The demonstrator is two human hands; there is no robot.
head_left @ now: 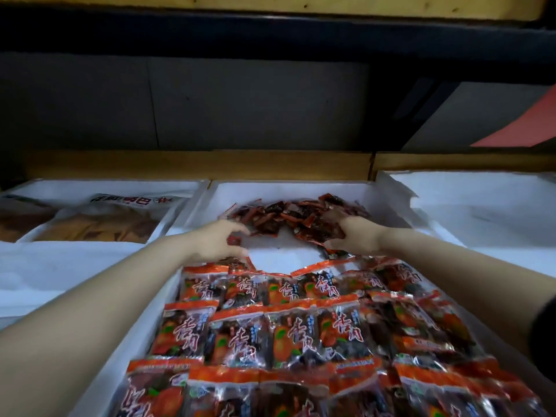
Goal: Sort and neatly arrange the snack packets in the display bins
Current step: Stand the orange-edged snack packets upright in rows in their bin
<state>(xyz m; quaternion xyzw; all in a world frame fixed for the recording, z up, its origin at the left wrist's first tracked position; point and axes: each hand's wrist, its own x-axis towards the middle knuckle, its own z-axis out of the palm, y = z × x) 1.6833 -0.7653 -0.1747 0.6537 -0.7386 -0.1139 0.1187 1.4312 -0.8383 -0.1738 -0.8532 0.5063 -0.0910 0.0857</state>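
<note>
Both hands reach into the middle white foam bin [285, 188], which sits between two other foam bins.

The left hand [221, 242] has its fingers curled and pinches one small red packet [234, 239] at the near edge of the loose pile. The right hand [355, 236] is curled round a bunch of packets [319, 231] on the pile's right side.

The loose pile of snack packets [288, 216] lies jumbled at the far end of the bin, dark red and orange, its print too small to read. A bare strip of white bin floor separates it from the arranged rows of packets [285, 335], which fill the near part in overlapping lines. Each of these has an orange top band, a clear window onto dark contents, and two big red brush characters outlined in white. The first looks like 香; the second is unclear.

The left foam bin [105, 185] holds clear bags of brown snacks [99, 224] with an upside-down, blurred label. The right foam bin [466, 179] is white. A wooden ledge [210, 164] runs behind all three.
</note>
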